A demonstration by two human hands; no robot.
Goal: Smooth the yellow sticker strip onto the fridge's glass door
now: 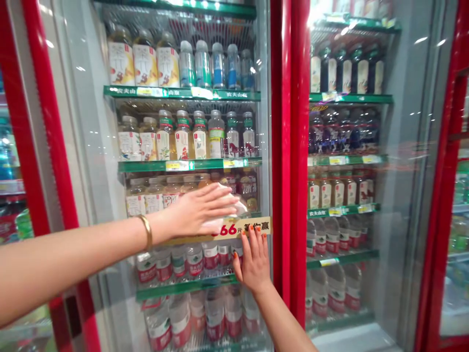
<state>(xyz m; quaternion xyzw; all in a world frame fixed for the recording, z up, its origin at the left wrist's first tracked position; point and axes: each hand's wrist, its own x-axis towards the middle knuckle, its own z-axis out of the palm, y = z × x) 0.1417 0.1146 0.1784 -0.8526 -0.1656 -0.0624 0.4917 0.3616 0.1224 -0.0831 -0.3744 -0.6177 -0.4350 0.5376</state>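
My left hand [200,211], with a gold bangle [145,231] at the wrist, lies flat with fingers stretched against the glass fridge door. Under its palm and fingers it holds a white tissue [240,209], which shows past the fingertips and below the palm. A yellow sticker strip [229,229] with red and black print runs across the glass, partly covered by the left hand. To the right and lower, my right hand [255,266] rests on the glass with fingers spread and nothing in it. Its orange-nailed fingertips touch the strip's lower right part.
Behind the glass, green-edged shelves [183,93] carry rows of bottled drinks [182,134]. A red door frame [295,146] stands just right of my hands, and a second glass-fronted section with bottles [337,188] lies beyond it. Another red frame [54,146] is at the left.
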